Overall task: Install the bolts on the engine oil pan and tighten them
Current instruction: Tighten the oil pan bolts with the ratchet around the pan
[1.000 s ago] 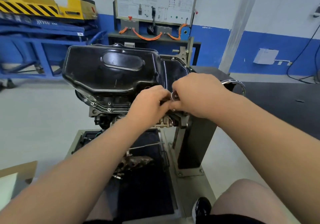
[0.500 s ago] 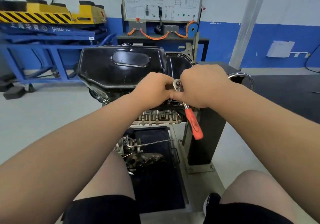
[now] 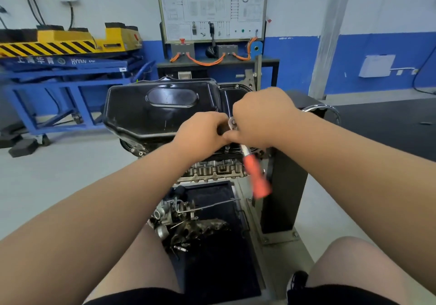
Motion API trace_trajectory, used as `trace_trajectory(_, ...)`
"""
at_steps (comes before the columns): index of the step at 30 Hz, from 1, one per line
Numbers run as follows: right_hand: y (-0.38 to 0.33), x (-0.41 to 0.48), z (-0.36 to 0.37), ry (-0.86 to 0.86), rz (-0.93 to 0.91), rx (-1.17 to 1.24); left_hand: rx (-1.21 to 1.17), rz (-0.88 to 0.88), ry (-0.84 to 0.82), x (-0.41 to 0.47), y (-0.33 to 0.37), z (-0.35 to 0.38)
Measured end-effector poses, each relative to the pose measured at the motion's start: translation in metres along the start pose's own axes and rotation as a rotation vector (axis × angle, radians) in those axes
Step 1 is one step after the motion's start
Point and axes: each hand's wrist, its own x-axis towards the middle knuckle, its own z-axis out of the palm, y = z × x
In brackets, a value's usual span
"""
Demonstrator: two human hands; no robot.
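The black oil pan [image 3: 160,109] sits on top of an upturned engine [image 3: 212,170] mounted on a stand. A ratchet wrench [image 3: 256,175] with an orange handle hangs down and to the right from its steel head [image 3: 232,123], which rests at the pan's near right flange. My right hand [image 3: 264,116] grips the ratchet just below the head. My left hand [image 3: 203,135] is closed around the socket end under the head. Bolt heads [image 3: 140,153] show along the pan's near flange. The bolt under the socket is hidden.
A dark stand post [image 3: 283,186] rises right of the engine, with a chrome ring [image 3: 330,111] behind my right wrist. Loose engine parts [image 3: 188,224] lie in the black tray [image 3: 224,269] below. A blue lift table [image 3: 66,73] stands at left, a training board [image 3: 212,7] behind. My knees frame the tray.
The view has tilted down and closer over the second. The ratchet's orange handle, hidden a second ago, came into sight hanging down-right. Both hands stay on the ratchet head.
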Motion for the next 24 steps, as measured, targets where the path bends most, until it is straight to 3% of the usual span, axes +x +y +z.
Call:
trace_trajectory(3, -0.004, -0.001, 0.003, -0.029, 0.095, 0.083, 0.023, -0.025, 0.131, -0.006, 0.004, 0.013)
trace_trajectory(6, -0.003, -0.001, 0.002, -0.059, 0.056, 0.037, 0.102, 0.01, 0.191, -0.005, 0.005, 0.017)
trace_trajectory(10, 0.0, 0.0, -0.003, -0.107, -0.01, 0.001, 0.098, 0.018, 0.098, 0.002, 0.001, 0.013)
trace_trajectory(14, 0.005, 0.005, -0.004, -0.044, -0.107, -0.096, 0.128, 0.118, 0.034, 0.002, 0.0, 0.007)
trace_trajectory(21, 0.0, 0.001, 0.01, -0.023, 0.186, 0.114, 0.181, 0.041, -0.011, 0.016, -0.007, 0.012)
trace_trajectory(24, -0.002, 0.001, 0.011, -0.021, 0.19, 0.153, 0.178, 0.06, 0.028, 0.017, -0.014, 0.016)
